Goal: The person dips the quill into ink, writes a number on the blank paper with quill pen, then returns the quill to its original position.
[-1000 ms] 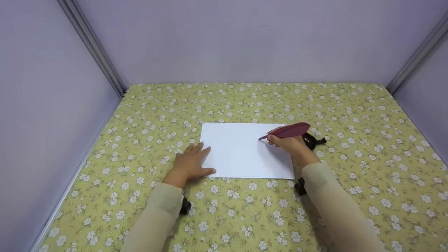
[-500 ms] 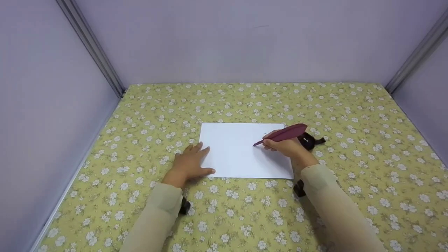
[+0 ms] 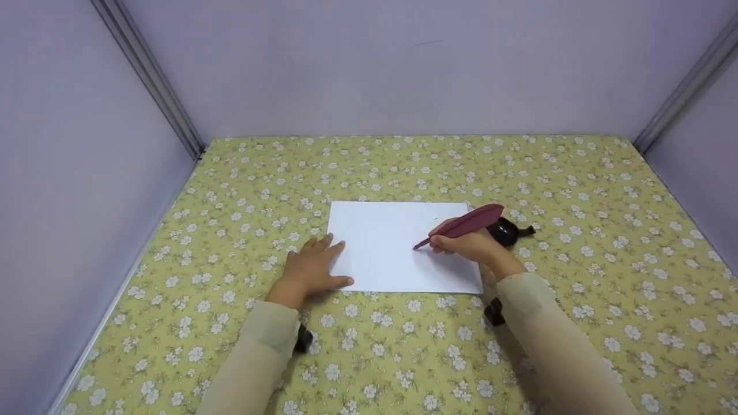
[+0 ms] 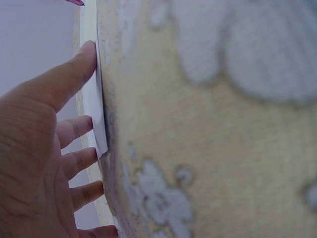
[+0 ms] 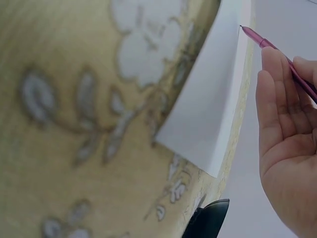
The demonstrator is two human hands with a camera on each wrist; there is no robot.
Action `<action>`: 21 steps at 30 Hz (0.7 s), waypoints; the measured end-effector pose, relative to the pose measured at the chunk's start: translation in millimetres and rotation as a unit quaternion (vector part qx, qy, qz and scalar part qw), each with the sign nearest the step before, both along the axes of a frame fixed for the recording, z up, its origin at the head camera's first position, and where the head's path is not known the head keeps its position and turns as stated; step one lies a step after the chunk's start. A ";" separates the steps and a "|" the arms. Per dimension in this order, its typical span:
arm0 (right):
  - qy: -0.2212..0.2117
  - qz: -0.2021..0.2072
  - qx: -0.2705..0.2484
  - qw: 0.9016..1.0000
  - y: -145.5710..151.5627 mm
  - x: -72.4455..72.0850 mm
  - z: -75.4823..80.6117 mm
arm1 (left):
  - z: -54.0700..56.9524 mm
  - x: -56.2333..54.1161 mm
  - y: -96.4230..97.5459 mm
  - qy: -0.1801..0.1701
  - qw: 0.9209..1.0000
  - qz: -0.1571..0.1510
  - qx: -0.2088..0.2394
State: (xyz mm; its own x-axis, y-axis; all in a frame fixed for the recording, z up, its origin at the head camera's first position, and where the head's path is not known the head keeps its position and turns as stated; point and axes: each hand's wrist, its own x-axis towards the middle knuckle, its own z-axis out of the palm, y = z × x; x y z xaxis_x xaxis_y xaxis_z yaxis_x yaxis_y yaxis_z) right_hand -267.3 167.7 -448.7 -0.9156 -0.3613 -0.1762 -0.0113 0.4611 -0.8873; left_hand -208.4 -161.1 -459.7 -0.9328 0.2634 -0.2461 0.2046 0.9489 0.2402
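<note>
Head view: a white sheet of paper [image 3: 369, 248] lies on the flower-patterned table [image 3: 392, 357]. At the paper's left edge is the left hand [image 3: 310, 268], fingers spread wide, thumb and forefinger reaching onto the sheet. Over the paper's right half, the right hand [image 3: 466, 243] pinches a plum feather pen [image 3: 471, 222], its feather slanting toward the paper's right side and its nib directed at the sheet, ahead of the fingertips. Just right of the paper is a dark, rounded object [image 3: 504, 232] with a stem.

Left wrist view: the spread thumb touches the paper's near edge; the fingers lie along its left end.

Right wrist view: the pen's nib meets or nearly meets the paper; which cannot be told. The dark object appears beside the paper's corner.
</note>
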 end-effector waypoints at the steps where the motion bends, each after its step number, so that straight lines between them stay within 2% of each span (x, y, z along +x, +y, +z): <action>1: -0.001 0.002 -0.003 1.000 0.1 0.9 -0.1 | 0.0 -0.1 0.0 -0.001 1.000 0.000 0.000; 13: -0.013 0.050 -0.015 0.999 1.0 8.3 2.2 | -1.3 -0.9 0.5 0.003 1.000 0.004 0.004; 21: -0.024 0.049 -0.019 0.998 4.4 17.4 2.0 | -1.7 -1.6 0.2 0.004 1.000 -0.001 0.003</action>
State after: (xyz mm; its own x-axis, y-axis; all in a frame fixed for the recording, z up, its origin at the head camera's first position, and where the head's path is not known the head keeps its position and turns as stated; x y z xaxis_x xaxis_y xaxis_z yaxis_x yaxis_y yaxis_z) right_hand -249.9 172.1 -446.7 -0.8665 -0.4559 -0.2034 -0.0117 0.4258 -0.9047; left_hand -210.0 -160.8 -461.4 -0.9343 0.2660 -0.2374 0.2076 0.9472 0.2442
